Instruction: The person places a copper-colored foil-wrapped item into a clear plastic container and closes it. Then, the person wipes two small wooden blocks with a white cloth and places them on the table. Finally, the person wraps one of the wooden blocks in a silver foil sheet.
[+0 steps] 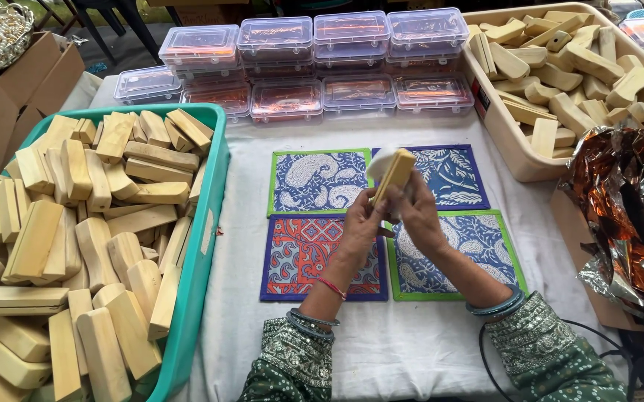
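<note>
Both hands meet above four printed mats: left hand grips a pale wooden block, right hand closed on it, perhaps wiping with white cloth. Teal bin left and beige tub far right remain full.

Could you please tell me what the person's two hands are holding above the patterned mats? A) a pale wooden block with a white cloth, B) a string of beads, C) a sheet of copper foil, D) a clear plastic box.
A: the left hand and right hand together grip a pale wooden block with a white cloth behind it, above the patterned mats.
</note>
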